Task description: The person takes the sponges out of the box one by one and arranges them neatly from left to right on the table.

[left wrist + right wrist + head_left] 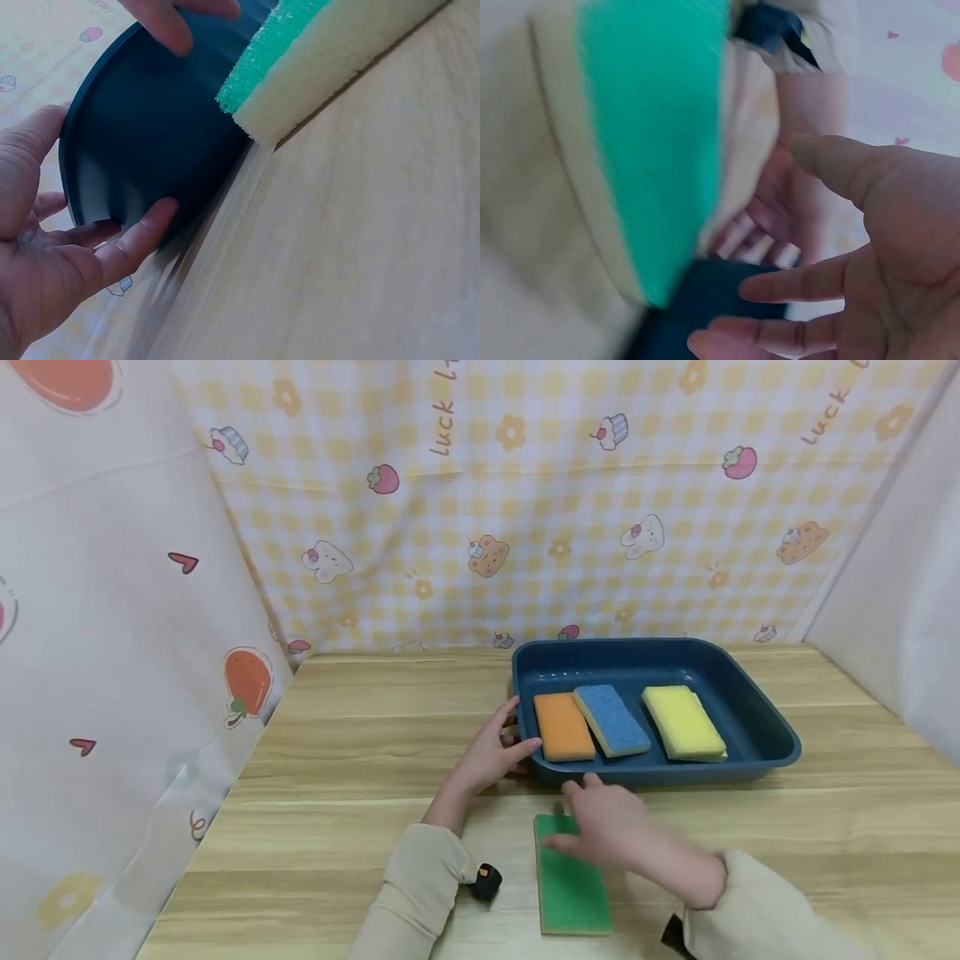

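My left hand (pixel 487 758) holds the near left corner of a dark blue rectangular baking pan (pixel 761 727), its thumb over the rim. In the left wrist view the fingers (pixel 142 240) of that hand lie along the pan's outer wall. A green-topped sponge (pixel 573 897) with a pale underside lies on the table in front of the pan. Over its far end hovers my right hand (pixel 611 822), fingers spread and nothing in them. Inside the pan are an orange sponge (pixel 564 727), a blue sponge (pixel 611 720) leaning on it, and yellow sponges (pixel 684 722) stacked to the right.
The wood-grain table (pixel 360 727) extends to both sides of the pan. Behind it hangs a yellow checked cloth (pixel 525 527), close to the pan's far rim. White printed cloth (pixel 120 610) walls the left side, and plain white cloth (pixel 900 602) the right.
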A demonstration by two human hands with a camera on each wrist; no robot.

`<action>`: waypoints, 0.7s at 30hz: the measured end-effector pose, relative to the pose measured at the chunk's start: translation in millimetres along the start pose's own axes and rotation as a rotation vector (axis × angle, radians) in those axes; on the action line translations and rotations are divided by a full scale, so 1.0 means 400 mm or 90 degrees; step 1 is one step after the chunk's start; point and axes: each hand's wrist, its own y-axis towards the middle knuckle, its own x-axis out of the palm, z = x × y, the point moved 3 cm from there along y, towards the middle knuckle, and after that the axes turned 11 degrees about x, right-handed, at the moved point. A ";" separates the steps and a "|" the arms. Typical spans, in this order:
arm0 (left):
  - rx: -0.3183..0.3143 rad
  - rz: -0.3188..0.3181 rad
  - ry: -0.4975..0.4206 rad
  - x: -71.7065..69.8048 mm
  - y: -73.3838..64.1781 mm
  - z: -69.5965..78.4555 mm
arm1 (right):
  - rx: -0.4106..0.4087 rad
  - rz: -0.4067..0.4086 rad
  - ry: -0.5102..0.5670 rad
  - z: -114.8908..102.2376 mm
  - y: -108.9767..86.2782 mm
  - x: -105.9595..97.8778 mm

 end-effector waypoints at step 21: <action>0.010 0.000 -0.023 0.004 -0.010 0.011 | 0.031 -0.114 0.069 0.143 0.275 -0.233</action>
